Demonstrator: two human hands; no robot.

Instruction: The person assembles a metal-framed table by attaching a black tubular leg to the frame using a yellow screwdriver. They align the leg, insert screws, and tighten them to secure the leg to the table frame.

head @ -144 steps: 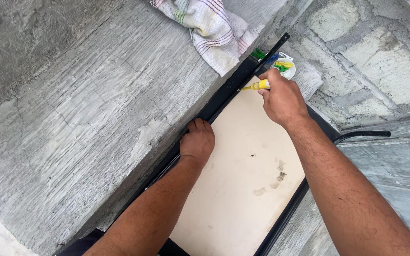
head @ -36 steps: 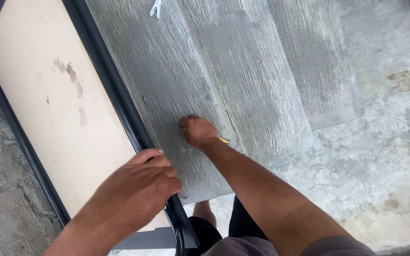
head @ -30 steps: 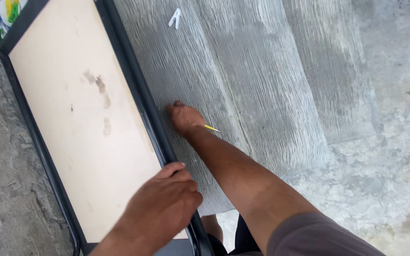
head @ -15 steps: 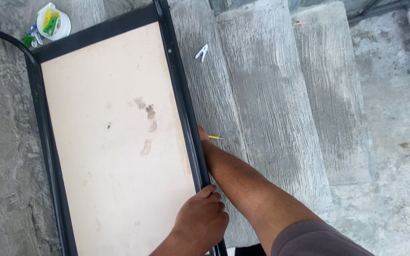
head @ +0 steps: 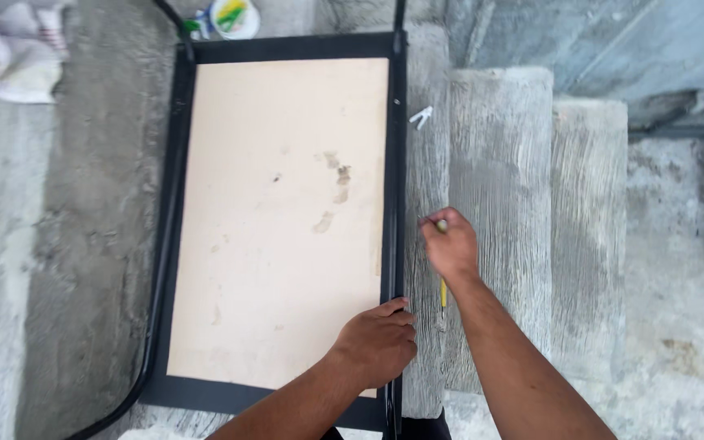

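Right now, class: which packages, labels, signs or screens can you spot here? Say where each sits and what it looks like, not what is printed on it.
Round tub: on the concrete at the top, just beyond the black frame's far left corner; white rim, green and yellow label.
No signs or screens in view.

Support surface: rough grey concrete steps (head: 499, 163) descending to the right, adjoining a concrete landing (head: 67, 244) at left. A black-framed beige board (head: 279, 220) lies flat across landing and top step. A small white clip (head: 421, 117) rests on the step beside it. A crumpled cloth (head: 10, 49) and a round container (head: 234, 16) lie at the far edge.
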